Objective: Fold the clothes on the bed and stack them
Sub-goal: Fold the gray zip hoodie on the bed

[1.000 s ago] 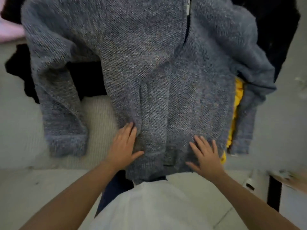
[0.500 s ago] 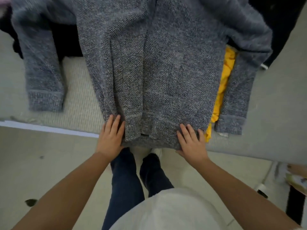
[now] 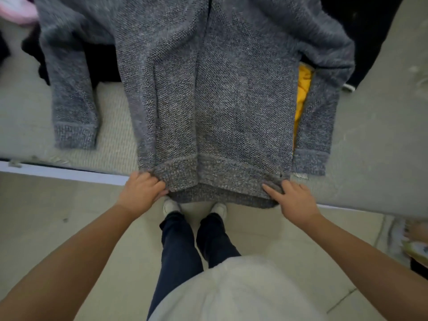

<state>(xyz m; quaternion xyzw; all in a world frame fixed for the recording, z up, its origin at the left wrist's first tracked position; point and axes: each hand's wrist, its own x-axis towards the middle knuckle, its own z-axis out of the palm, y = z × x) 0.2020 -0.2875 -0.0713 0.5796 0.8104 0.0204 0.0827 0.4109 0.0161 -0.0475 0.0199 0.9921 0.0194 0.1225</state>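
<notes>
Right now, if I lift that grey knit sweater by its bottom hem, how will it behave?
The grey sweater will likely flop: its hem already droops over the bed edge between the left hand and right hand. The thick knit probably makes it fairly heavy. Its spread sleeves would probably dangle and drag.

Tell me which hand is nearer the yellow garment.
Right. The right hand grips the grey sweater's hem corner just below the yellow garment. The left hand grips the opposite corner, across the sweater's width.
</notes>
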